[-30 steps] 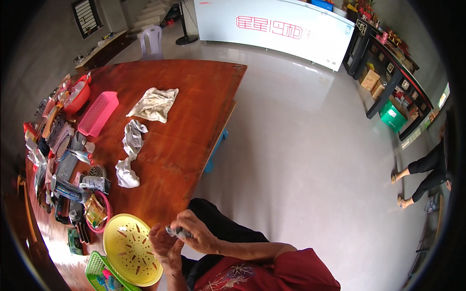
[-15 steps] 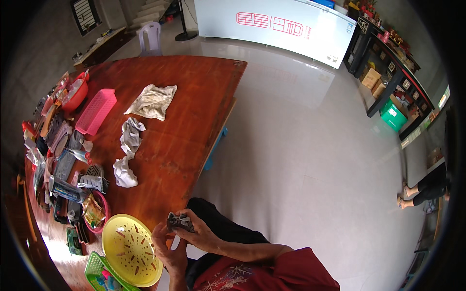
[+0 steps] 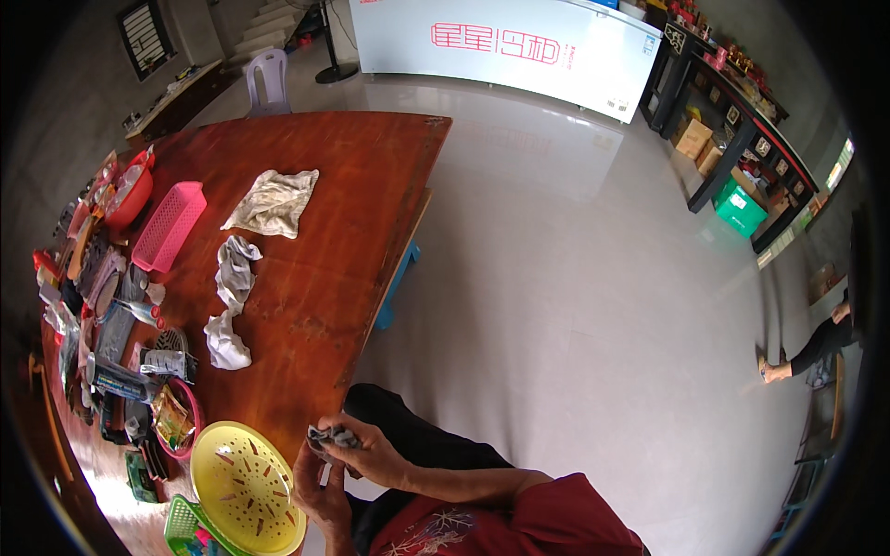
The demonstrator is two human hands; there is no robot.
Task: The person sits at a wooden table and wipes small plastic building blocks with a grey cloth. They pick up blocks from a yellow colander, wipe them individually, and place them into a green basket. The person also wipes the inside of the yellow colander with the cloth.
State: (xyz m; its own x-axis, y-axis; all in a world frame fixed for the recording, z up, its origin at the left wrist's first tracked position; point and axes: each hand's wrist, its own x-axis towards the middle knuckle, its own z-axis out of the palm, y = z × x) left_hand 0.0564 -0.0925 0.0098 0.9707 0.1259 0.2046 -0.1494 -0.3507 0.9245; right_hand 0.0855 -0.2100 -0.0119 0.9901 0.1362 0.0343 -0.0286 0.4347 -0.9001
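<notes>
A crumpled grey cloth (image 3: 336,437) is bunched in the fingers of my right hand (image 3: 375,458), just off the table's near edge. Close below it, my left hand (image 3: 322,496) has its fingers and thumb curled upward against the cloth's underside. Whatever lies between the two hands is hidden by the cloth and fingers. Immediately left of my hands sits a yellow perforated colander (image 3: 243,491). Farther up the table lie two crumpled pale cloths, a nearer white cloth (image 3: 226,341) and a greyish cloth (image 3: 237,271), with a spread, stained cloth (image 3: 273,202) beyond.
The reddish wooden table (image 3: 315,278) carries a pink basket (image 3: 170,227), a red basin (image 3: 132,193), a green basket (image 3: 182,524) and much clutter along its left side. A blue stool (image 3: 399,287) shows under its right edge. Another person's leg (image 3: 805,356) is at far right.
My right hand has shifted over the left, and the grey cloth now spreads more between them. The whole view has swung slightly. The other person's legs have changed position.
</notes>
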